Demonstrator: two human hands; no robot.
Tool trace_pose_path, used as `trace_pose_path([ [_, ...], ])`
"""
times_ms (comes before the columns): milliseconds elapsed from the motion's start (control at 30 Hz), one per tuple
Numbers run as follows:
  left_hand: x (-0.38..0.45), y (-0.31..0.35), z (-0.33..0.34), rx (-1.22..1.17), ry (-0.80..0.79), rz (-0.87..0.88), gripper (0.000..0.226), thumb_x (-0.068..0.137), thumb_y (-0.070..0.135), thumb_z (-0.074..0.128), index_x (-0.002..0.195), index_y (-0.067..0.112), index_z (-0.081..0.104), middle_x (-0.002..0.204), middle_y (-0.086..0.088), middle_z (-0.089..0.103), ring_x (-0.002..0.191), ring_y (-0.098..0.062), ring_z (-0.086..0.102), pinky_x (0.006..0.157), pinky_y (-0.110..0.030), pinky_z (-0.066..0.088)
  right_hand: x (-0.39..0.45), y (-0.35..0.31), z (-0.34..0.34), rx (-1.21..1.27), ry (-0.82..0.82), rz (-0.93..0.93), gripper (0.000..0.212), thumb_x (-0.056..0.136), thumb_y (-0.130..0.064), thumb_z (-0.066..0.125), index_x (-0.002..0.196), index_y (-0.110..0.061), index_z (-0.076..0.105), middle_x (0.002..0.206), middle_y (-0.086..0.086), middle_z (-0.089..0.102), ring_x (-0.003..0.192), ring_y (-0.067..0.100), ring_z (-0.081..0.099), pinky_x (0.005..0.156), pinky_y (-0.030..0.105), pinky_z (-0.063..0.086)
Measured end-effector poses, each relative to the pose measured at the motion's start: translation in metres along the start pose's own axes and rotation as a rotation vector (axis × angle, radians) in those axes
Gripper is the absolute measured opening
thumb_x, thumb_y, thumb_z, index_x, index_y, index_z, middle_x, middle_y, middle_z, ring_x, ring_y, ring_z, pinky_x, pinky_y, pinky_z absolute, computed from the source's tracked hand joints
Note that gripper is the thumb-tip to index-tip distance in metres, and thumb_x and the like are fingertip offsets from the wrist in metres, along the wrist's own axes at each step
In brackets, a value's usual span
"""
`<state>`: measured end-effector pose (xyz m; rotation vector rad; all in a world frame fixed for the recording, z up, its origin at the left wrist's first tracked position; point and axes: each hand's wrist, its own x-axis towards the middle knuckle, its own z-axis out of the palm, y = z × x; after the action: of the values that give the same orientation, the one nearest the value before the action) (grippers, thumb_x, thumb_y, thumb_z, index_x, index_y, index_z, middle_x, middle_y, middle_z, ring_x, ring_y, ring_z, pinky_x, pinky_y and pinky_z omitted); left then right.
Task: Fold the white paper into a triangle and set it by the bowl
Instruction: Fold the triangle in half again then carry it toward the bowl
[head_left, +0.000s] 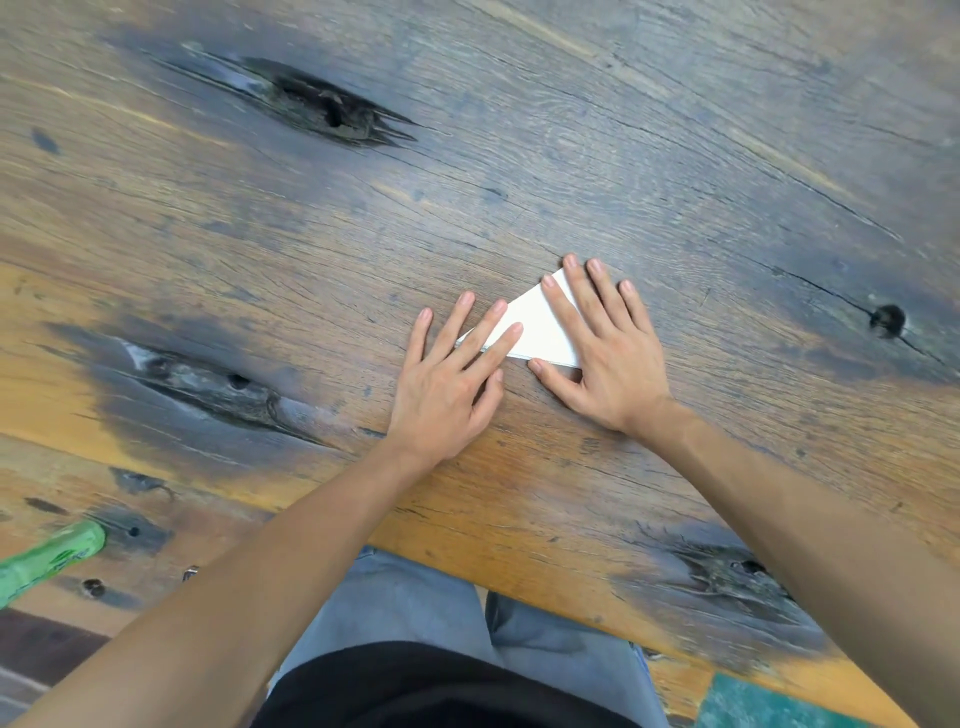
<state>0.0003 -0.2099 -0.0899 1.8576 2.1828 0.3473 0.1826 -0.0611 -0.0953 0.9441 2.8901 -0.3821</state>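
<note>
The white paper (537, 327) lies flat on the wooden table (467, 182), folded into a triangle shape. My left hand (449, 382) lies palm down with its fingers spread over the paper's left corner. My right hand (602, 348) lies flat with fingers spread on the paper's right side and top corner, thumb at the lower edge. Both hands press on the paper rather than grip it. No bowl is in view.
A green plastic bottle (49, 564) lies at the lower left, near the table's front edge. The tabletop has dark knots and cracks. My lap in grey trousers (415, 608) sits below the table edge. A green patch (769, 701) shows at lower right.
</note>
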Motion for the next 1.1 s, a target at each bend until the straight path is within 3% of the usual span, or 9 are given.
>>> trace_pose_path([
  [100, 0.003, 0.002, -0.009, -0.056, -0.070, 0.028, 0.064, 0.100, 0.038, 0.047, 0.159, 0.023, 0.030, 0.168, 0.004, 0.025, 0.158, -0.022, 0.015, 0.126, -0.057, 0.012, -0.002, 0.006, -0.013, 0.140, -0.036, 0.001, 0.077, 0.104, -0.063, 0.030, 0.167, -0.023, 0.010, 0.176, 0.003, 0.004, 0.162, 0.020, 0.000, 0.131, 0.046, 0.004],
  [200, 0.020, 0.002, -0.014, -0.031, -0.125, 0.136, 0.073, 0.099, 0.047, 0.041, 0.162, 0.018, 0.018, 0.171, 0.001, 0.015, 0.159, -0.020, 0.007, 0.128, -0.053, 0.010, -0.008, 0.016, -0.021, 0.115, -0.011, 0.001, 0.073, 0.107, -0.059, 0.026, 0.167, -0.022, 0.009, 0.176, 0.000, 0.005, 0.162, 0.017, 0.000, 0.130, 0.040, 0.000],
  [533, 0.071, -0.018, -0.001, 0.166, -0.253, 0.468, 0.079, 0.102, 0.058, 0.022, 0.162, 0.010, 0.006, 0.172, -0.007, 0.005, 0.159, -0.021, 0.003, 0.128, -0.050, 0.012, -0.004, 0.026, -0.011, -0.030, -0.048, 0.003, 0.069, 0.107, -0.056, 0.022, 0.166, -0.021, 0.014, 0.175, 0.000, 0.012, 0.162, 0.019, 0.007, 0.130, 0.043, 0.009],
  [1100, 0.072, -0.027, 0.005, 0.133, -0.252, 0.503, 0.078, 0.103, 0.054, 0.027, 0.162, 0.009, 0.005, 0.172, -0.008, 0.005, 0.160, -0.022, 0.001, 0.128, -0.050, 0.013, -0.005, 0.031, 0.004, -0.021, 0.024, -0.005, 0.068, 0.107, -0.051, 0.029, 0.166, -0.021, 0.014, 0.175, 0.000, 0.014, 0.162, 0.020, 0.008, 0.130, 0.047, 0.014],
])
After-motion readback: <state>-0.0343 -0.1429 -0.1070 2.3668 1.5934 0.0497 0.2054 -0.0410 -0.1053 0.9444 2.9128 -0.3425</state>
